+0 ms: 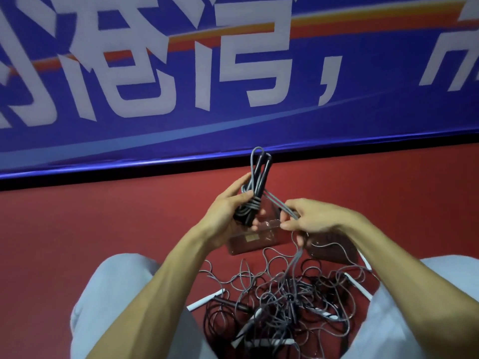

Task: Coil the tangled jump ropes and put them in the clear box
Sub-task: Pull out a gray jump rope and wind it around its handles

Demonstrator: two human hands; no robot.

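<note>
My left hand [228, 211] grips a bundled jump rope [255, 187]: two black handles standing upright with grey cord wound around their middle. My right hand [308, 218] pinches the grey cord that runs from the bundle down toward the floor. Directly beneath both hands lies the clear box [248, 242] on the red floor, partly hidden by my fingers. A tangled heap of grey and black jump ropes [285, 301] with white and black handles lies between my knees.
A blue banner [233, 73] with large white characters stands upright behind the box. A clear lid [334, 248] lies right of the box. My knees in light grey trousers flank the heap. Red floor stretches to the left.
</note>
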